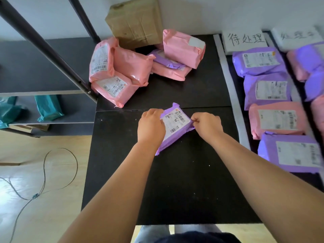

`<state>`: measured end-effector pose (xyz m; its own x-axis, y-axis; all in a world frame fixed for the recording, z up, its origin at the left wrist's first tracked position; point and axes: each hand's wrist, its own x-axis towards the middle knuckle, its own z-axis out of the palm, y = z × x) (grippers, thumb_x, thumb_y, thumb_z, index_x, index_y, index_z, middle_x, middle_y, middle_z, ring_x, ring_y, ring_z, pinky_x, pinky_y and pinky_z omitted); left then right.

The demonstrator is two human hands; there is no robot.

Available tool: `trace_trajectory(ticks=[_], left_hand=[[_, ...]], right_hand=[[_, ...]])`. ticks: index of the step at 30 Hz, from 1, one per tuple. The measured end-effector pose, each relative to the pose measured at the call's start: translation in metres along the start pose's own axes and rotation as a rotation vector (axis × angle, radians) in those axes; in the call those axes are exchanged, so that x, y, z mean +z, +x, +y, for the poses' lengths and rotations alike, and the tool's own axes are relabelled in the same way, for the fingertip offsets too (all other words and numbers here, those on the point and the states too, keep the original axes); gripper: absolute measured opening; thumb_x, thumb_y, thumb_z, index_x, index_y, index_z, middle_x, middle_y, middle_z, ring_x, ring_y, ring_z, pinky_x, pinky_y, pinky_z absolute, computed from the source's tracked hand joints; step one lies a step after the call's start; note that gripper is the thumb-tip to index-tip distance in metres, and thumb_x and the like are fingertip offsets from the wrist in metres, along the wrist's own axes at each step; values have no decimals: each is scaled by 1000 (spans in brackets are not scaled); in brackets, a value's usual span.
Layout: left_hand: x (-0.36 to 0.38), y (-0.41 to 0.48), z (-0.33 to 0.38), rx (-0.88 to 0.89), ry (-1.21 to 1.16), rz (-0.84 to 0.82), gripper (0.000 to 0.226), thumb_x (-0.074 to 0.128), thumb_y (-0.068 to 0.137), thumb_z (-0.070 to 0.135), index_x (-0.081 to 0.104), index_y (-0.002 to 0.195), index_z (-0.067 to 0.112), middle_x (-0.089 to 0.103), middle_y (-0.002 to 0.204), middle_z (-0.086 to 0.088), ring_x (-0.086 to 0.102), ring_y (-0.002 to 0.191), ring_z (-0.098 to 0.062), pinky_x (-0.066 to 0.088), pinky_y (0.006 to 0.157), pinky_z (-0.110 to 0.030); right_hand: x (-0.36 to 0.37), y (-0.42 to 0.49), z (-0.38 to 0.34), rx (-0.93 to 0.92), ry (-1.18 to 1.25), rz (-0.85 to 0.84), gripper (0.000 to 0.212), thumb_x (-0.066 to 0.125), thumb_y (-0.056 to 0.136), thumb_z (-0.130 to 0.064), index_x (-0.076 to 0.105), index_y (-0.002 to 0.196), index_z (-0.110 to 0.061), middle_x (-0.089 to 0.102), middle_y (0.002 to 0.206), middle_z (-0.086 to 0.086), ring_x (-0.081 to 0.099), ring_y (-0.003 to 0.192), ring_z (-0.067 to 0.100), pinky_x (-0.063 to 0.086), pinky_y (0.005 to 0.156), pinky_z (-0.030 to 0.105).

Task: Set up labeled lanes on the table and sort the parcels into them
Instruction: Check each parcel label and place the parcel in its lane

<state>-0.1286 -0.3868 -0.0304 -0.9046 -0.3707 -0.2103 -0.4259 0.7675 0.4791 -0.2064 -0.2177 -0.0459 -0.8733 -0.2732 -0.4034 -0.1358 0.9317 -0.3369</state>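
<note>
Head cam: both hands (177, 126) prob. pinching purple parcel (175, 128) edges.

Glossy, crinkled plastic wraps the purple parcel (175, 127); its paper label (177, 122) looks matt, like the speckled black table (175, 190)

You get soft, even light, hardly any shadow on the black tabletop (175, 190). A pale sheen lies on the floor (15, 183). The shelf post (43, 47) slants with lens distortion; parcels (313, 64) at the tabletop's right edge blur.
</note>
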Motion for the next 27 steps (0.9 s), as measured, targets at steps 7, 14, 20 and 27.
trace_trajectory(ticks=[7,14,20,27], left_hand=[[18,-35,-9,-189,3,-188,40,44,102,24,44,141,17,54,129,-6,56,111,-23,45,79,-31],[25,-47,-11,-318,-124,-190,45,54,98,29,47,140,14,58,126,-8,61,106,-26,57,84,-40],[22,-57,-12,-334,-209,-203,14,56,94,20,64,105,15,67,99,-1,58,73,-15,41,51,-22],[-5,-64,-4,-401,-544,-79,17,63,94,29,68,107,21,66,94,9,63,84,-13,50,63,-25]], right_hand=[[17,-35,4,117,163,131,33,61,97,-29,56,129,-20,62,119,1,62,104,20,49,97,43],[41,-66,-4,251,301,-58,22,51,101,-39,62,106,-21,65,96,-3,63,86,14,52,92,43],[43,-77,-11,261,453,-101,28,46,103,-35,65,92,-17,67,89,1,60,73,14,47,67,31],[13,-92,-23,186,563,-51,29,51,102,-36,65,120,-20,63,101,-9,58,80,6,54,78,31]])
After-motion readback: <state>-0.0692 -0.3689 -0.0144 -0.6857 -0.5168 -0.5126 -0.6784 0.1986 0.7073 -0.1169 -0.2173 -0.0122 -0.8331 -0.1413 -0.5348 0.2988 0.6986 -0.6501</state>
